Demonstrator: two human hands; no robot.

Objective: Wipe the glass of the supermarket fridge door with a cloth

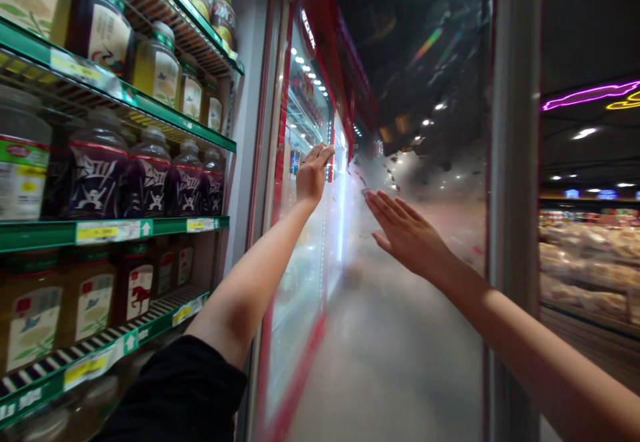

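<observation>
A glass cooler door point(400, 335) stands swung open in front of me, fogged over its lower part. My left hand point(313, 174) rests against the door's glass near its hinged edge, fingers together and bent over. Farther right, my right hand point(406, 234) lies flat on the fogged glass with its fingers stretched out. Neither hand holds anything. The open cooler at left has green-edged shelves point(150, 227) stocked with juice bottles point(145, 179).
The door's grey metal frame point(514, 182) runs vertically at right. Beyond it a store aisle shows produce displays point(590, 262) and a pink neon light point(590, 94). The shelves carry yellow price tags point(97, 232).
</observation>
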